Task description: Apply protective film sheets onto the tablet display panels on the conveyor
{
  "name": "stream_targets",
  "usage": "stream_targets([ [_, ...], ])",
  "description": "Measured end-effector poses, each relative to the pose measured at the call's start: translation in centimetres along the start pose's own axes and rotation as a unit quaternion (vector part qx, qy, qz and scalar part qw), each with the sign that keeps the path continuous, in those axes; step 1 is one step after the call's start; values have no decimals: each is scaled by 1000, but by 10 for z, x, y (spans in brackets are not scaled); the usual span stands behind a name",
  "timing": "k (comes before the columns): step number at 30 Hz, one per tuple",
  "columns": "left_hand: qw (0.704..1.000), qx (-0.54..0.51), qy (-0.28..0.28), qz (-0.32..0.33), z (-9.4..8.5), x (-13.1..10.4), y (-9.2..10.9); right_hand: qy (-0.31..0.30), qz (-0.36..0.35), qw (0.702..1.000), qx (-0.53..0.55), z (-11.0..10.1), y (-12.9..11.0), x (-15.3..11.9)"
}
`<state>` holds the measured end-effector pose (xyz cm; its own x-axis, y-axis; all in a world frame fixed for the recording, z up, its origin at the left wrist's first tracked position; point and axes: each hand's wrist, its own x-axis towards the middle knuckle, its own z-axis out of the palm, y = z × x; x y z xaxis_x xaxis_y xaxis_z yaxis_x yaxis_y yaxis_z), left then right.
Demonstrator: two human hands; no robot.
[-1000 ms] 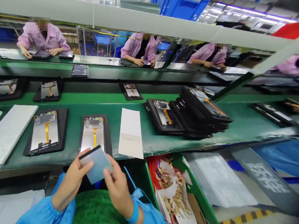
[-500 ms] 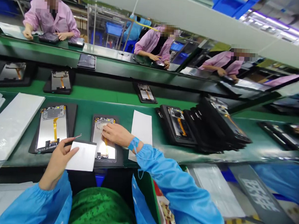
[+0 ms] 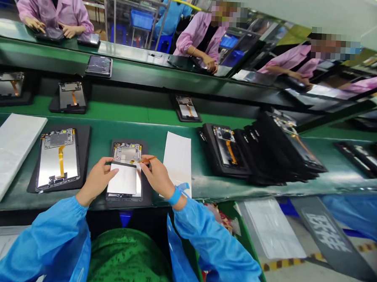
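And here the pale pack (image 3: 123, 180) is held flat over the near middle tablet (image 3: 127, 151), its face white and smooth, its far edge crossed by a dark strip. The pack's left edge is gripped by the left hand (image 3: 98, 177), thumb laid on top. On the right, the orange ribbon (image 3: 148, 159) is pinched by the right hand (image 3: 157, 178), just beside the pack's far right corner. The lower part of the tablet's silvery back is mostly covered; beyond the dark strip, a grey board with gold-coloured edges is left exposed. Whether the pack is touching the tablet cannot be told. The tablet is carried on a black cover (image 3: 147, 194) at the near edge of the green tabletop (image 3: 99, 132).

Over to the containers! At the near right, a green bin (image 3: 248, 241) is partly hidden by the blue right sleeve (image 3: 213, 237); red material and pale scraps (image 3: 220, 216) are seen inside, too poorly shown to be named. Blue crates (image 3: 141, 19) are seen at the far side, their contents hidden. To the left of the pack, a second opened tablet (image 3: 59, 159) is laid out, its own orange strip fully in sight.
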<state>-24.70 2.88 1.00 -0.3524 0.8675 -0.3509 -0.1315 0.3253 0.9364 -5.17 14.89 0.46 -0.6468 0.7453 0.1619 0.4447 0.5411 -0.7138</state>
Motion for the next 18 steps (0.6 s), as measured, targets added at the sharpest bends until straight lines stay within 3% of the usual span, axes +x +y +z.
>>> stream_targets([
  [2, 1000, 15, 8, 16, 1, 3, -3, -12, -30, 999, -10, -3, -8, -25],
  [6, 993, 94, 38, 55, 2, 5, -10, -74, -159, 982, -69, 1, -15, -59],
  [10, 969, 219, 64, 98, 3, 5, -7, -78, -181, 971, -134, 7, -11, -61],
  [13, 933, 316, 76, 154, 2, 6, -5, -71, -203, 961, -173, 8, -7, -58],
  [18, 891, 408, 60, 187, -4, 8, -9, -67, -234, 941, -236, 7, -8, -59],
])
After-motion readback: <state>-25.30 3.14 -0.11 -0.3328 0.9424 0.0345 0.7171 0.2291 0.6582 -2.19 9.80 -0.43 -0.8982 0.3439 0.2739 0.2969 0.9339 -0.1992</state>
